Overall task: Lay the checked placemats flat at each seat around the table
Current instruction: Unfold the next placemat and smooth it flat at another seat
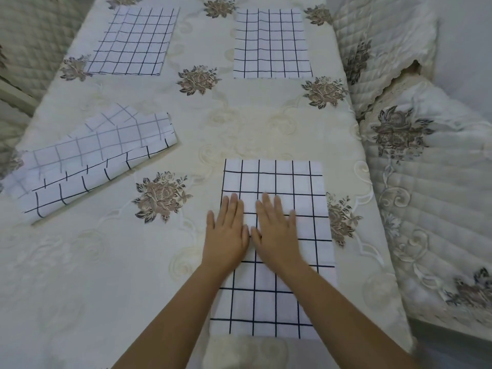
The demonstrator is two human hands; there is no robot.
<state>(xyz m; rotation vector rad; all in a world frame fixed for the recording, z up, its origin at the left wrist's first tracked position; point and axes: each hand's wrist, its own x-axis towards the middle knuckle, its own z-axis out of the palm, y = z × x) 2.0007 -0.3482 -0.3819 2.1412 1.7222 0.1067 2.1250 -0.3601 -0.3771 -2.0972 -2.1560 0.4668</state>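
Note:
A white placemat with a dark grid (277, 179) lies flat on the near right part of the table. My left hand (227, 231) and my right hand (275, 227) press on it side by side, palms down with straight fingers. Two more checked placemats lie flat at the far side, one far left (133, 41) and one far right (271, 43). Another checked placemat (90, 163) lies folded over and rumpled at the left of the table.
The table wears a cream embroidered cloth (133, 262) with brown flower motifs. A quilted chair cover (431, 195) stands close on the right, another (386, 35) at the far right, and quilted fabric (32, 35) shows at the far left.

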